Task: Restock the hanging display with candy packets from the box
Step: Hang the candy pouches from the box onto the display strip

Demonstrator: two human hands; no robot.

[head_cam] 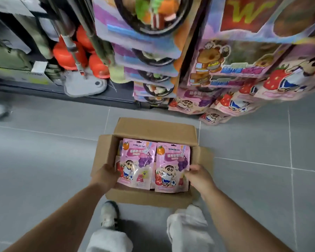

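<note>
— Two hands in the box, then?

— Yes. My left hand [107, 174] is curled round the near-left edge of the left candy packet [135, 163], and my right hand [198, 176] has its fingers on the near-right edge of the right candy packet [172, 168]. Whether either grip is fully closed, I cannot tell.

— And nearer than that?

— My shoe [108, 214] and pale trouser legs [188, 226] on the grey floor [44, 170], just short of the box.

— How do the packets lie?

— Side by side, pink faces up, on top of more packets inside the open cardboard box [153, 130], its flaps spread outward.

— Farther on?

— The hanging display [235, 73] stands beyond the box to the right, packets overlapping down to the floor. Far left, a mop head [85, 86] and orange items [65, 55], blurred.
</note>
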